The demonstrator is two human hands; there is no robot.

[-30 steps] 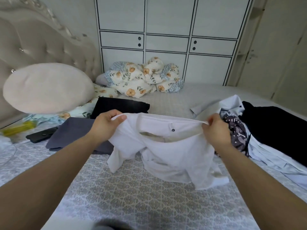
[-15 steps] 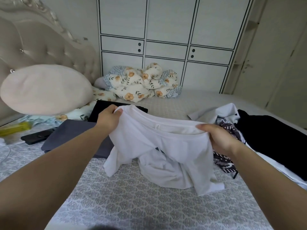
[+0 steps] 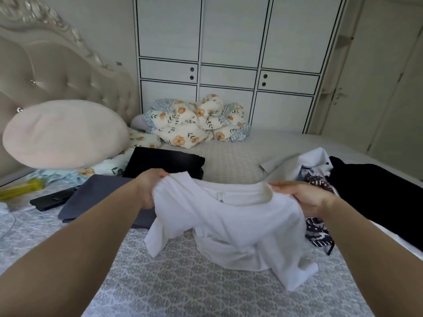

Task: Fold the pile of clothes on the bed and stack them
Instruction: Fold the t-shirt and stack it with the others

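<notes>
A crumpled white T-shirt [image 3: 231, 227] hangs over the patterned grey bed cover [image 3: 183, 287], its lower part resting on it. My left hand [image 3: 148, 186] grips its left shoulder and my right hand [image 3: 306, 197] holds the right side near the collar. Folded garments lie beyond my left hand: a grey-blue one [image 3: 96, 195] and a black one [image 3: 164, 163]. At the right lies the unfolded pile: a black garment [image 3: 377, 193], a dark dotted piece [image 3: 318, 234] and a pale shirt [image 3: 304, 161].
A round beige cushion [image 3: 64, 133] leans on the tufted headboard at the left. A floral quilt [image 3: 196, 122] is bunched at the far side before white wardrobe doors. A black phone [image 3: 52, 200] and a yellow object [image 3: 20, 188] lie at the left.
The shirt has been turned and regripped: its collar with the label now faces me, and my right hand has shifted from a pinch to holding the collar side.
</notes>
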